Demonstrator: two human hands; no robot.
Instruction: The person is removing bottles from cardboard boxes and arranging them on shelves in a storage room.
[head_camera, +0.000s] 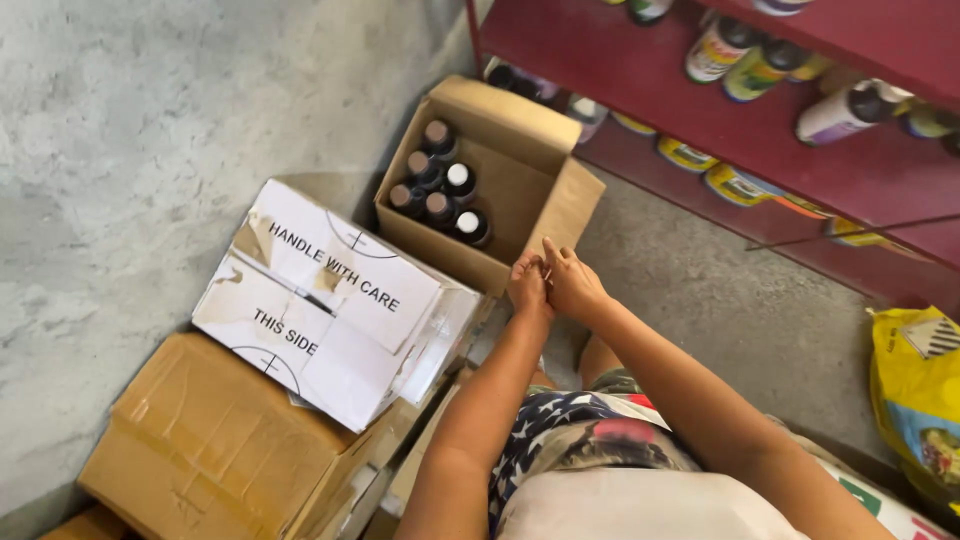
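Observation:
My left hand (526, 284) and my right hand (570, 280) meet in front of me, fingers touching each other, just below the near edge of an open cardboard box (540, 190). Neither hand visibly holds anything. Inside the box stand several dark bottles (440, 185) with dark or white caps, packed in its left part; the right part of the box shows bare cardboard. Both forearms reach forward over my lap.
A closed white carton (330, 300) lies tilted on brown taped cartons (220, 440) at the left. A dark red shelf unit (760, 110) with bottles and cans stands at the right. A yellow bag (915, 390) sits far right. Grey concrete wall and floor surround.

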